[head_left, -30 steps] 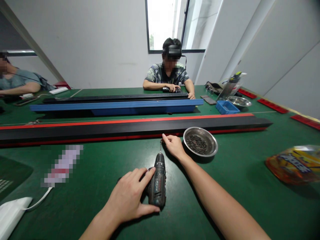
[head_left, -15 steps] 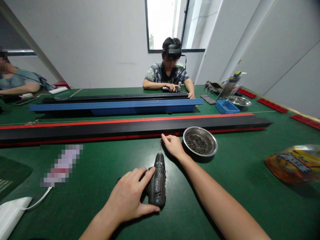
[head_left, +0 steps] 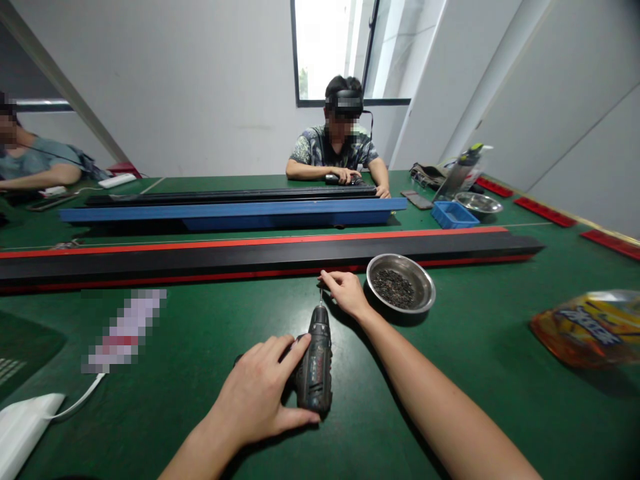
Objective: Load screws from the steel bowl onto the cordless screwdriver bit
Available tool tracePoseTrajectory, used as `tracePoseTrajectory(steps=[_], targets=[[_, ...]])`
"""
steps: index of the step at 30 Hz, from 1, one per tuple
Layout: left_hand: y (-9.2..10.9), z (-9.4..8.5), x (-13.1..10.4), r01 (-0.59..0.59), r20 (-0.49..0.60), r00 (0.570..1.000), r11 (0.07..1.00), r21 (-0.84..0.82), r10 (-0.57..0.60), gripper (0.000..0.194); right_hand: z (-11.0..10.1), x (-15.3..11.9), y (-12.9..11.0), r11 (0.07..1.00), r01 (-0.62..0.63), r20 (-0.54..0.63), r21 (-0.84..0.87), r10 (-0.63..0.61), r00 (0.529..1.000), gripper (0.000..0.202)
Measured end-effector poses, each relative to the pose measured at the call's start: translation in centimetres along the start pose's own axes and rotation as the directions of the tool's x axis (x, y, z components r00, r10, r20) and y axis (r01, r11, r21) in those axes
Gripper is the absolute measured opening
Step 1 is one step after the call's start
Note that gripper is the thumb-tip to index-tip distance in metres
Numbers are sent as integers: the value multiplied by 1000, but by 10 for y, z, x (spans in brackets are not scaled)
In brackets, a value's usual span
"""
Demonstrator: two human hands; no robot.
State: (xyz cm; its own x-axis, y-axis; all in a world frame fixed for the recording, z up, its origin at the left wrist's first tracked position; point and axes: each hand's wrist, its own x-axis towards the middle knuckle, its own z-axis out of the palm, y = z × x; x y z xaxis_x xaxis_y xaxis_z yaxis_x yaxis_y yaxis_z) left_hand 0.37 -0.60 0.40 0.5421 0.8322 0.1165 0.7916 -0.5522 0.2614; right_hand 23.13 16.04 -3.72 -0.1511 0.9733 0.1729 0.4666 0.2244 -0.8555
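Observation:
My left hand [head_left: 260, 387] is wrapped around a black power drill [head_left: 315, 373], which lies on its side on the green table. The drill's thin metal bit [head_left: 321, 295] points away from me. At the tip of that bit, my right hand [head_left: 346, 291] is closed in a pinch on what looks like a small dark screw, mostly hidden by the fingers. Just right of this hand stands a round metal bowl [head_left: 426, 288] with many small dark screws [head_left: 394, 287] in it.
A long black bar with red edges [head_left: 280, 255] lies across the table beyond my hands. Behind it are a blue bar [head_left: 230, 211] and a co-worker [head_left: 333, 150]. An orange-yellow packet [head_left: 590, 328] lies right; a white power strip [head_left: 30, 427] lies left.
My right fingertips have shifted slightly left and toward me, over the tip of the bit. The left hand and the drill have stayed in place.

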Motion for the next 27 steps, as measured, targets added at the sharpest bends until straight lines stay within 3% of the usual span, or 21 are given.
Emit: tracePoseTrajectory(steps=[7,16,21,27], targets=[[1,7,2,41,-45,998,997,63,-38,105,2,2,2,997,-46,-125,-67,37,992,32],[-4,8,14,85,-57,995,983,164,-77,103,3,0,-3,991,-2,-132,-136,-16,991,30],[-7,8,15,71,-72,996,983,168,-60,102,-5,0,-19,977,15,59,-211,-3,998,29],[-6,6,18,64,-56,997,983,172,-55,105,-33,-2,-46,945,48,311,-325,59,949,47]])
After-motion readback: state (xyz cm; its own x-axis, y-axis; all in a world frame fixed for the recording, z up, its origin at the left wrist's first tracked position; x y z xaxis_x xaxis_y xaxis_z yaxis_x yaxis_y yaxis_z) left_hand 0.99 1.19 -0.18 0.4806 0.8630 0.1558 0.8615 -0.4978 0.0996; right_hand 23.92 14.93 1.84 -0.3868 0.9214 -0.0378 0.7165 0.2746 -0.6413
